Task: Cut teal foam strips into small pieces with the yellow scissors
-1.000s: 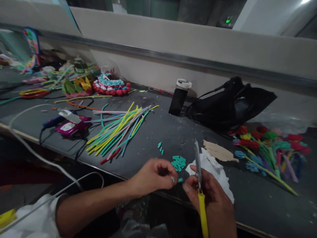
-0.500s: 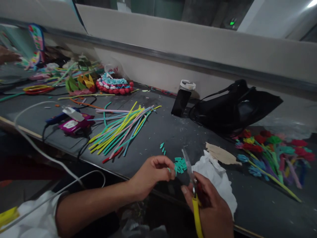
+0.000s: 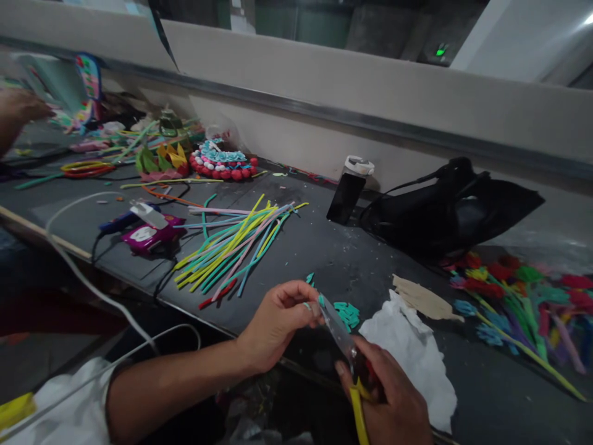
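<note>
My left hand [image 3: 280, 318] is closed in a pinch on a small teal pipe-cleaner piece [image 3: 307, 306]; most of it is hidden by the fingers. My right hand [image 3: 393, 392] grips yellow-handled scissors [image 3: 340, 334], whose blade tips reach the left fingertips. A bit of teal shows at the tips. Just beyond the blades lies a pile of short teal cut pieces [image 3: 348, 314], and a few more pieces [image 3: 310, 280] lie behind my left fingers. Crumpled white paper [image 3: 412, 355] lies on the dark table beside my right hand.
Loose pipe cleaners [image 3: 236, 247] lie ahead to the left, near a purple device [image 3: 151, 238] with cords. A dark bottle [image 3: 347, 194] and a black bag [image 3: 449, 213] stand at the back. Colourful flowers [image 3: 514, 290] lie right. Another person's hand [image 3: 21, 108] is at far left.
My right hand has brought the scissors left, so the blades now meet the left fingertips. The view has shifted slightly; my left hand stays in its pinch.
</note>
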Demonstrator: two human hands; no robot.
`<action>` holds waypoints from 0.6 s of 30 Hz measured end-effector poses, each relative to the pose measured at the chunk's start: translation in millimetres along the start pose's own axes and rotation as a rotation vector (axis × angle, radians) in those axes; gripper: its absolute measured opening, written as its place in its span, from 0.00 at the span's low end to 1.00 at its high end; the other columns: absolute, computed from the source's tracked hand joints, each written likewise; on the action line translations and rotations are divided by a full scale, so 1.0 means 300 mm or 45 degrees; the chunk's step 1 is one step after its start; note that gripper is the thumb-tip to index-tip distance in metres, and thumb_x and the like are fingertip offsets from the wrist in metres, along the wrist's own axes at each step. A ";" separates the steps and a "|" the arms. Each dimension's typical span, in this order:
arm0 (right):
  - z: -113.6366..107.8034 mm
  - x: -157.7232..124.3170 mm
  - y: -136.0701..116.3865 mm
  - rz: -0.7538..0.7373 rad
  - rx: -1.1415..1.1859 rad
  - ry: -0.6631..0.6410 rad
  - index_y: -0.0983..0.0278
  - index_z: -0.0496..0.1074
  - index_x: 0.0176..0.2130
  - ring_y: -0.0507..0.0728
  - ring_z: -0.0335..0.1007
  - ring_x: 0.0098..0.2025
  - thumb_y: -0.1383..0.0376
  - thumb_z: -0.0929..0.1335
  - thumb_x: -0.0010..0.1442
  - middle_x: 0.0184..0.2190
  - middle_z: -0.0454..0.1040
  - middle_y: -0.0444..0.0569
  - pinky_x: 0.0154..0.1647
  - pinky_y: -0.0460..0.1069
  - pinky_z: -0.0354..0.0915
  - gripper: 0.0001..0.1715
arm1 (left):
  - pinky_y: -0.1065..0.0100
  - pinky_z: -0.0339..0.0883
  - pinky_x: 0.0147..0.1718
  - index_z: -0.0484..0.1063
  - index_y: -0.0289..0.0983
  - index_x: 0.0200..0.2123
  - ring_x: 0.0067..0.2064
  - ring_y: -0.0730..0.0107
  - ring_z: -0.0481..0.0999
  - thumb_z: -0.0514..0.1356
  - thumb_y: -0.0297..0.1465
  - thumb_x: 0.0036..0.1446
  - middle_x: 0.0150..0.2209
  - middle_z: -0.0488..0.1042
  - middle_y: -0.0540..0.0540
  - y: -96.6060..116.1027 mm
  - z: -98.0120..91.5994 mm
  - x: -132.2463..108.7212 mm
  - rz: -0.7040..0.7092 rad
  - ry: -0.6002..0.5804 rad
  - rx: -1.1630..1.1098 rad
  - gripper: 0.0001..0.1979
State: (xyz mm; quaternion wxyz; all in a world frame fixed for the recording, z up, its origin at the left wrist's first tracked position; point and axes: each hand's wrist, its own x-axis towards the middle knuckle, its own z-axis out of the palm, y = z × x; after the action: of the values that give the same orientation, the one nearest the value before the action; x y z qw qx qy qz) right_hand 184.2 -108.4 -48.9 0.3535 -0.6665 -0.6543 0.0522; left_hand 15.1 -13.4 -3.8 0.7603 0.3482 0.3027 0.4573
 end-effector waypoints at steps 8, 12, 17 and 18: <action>-0.003 -0.006 0.006 -0.029 -0.012 -0.009 0.59 0.76 0.44 0.56 0.77 0.34 0.55 0.66 0.60 0.35 0.80 0.47 0.35 0.47 0.71 0.16 | 0.74 0.60 0.28 0.74 0.34 0.26 0.25 0.78 0.68 0.68 0.28 0.43 0.22 0.73 0.52 -0.005 -0.001 0.005 0.028 0.000 0.027 0.06; -0.001 -0.011 0.006 -0.042 -0.043 0.004 0.60 0.77 0.44 0.57 0.78 0.34 0.55 0.66 0.61 0.34 0.80 0.48 0.36 0.48 0.71 0.17 | 0.73 0.60 0.28 0.74 0.34 0.26 0.25 0.77 0.68 0.68 0.28 0.43 0.22 0.73 0.51 -0.011 0.000 0.007 0.031 0.013 0.037 0.06; -0.007 -0.015 0.010 -0.044 -0.056 0.014 0.61 0.76 0.45 0.56 0.78 0.34 0.55 0.65 0.61 0.33 0.81 0.47 0.36 0.47 0.71 0.17 | 0.73 0.60 0.29 0.74 0.34 0.26 0.25 0.77 0.68 0.68 0.27 0.43 0.22 0.74 0.51 -0.016 -0.001 0.007 0.021 0.019 0.028 0.06; -0.009 -0.015 0.011 -0.043 -0.059 -0.006 0.60 0.76 0.45 0.56 0.78 0.34 0.56 0.65 0.62 0.33 0.80 0.47 0.35 0.47 0.71 0.17 | 0.73 0.60 0.29 0.74 0.34 0.26 0.25 0.77 0.68 0.68 0.27 0.43 0.22 0.74 0.51 -0.016 -0.001 0.007 0.021 0.019 0.024 0.06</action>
State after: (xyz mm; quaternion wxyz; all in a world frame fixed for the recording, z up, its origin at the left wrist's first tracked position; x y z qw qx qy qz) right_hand 187.9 -113.1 -50.4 0.3370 -0.6634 -0.6673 0.0326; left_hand 18.0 -13.0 -8.1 0.7508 0.3545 0.3099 0.4633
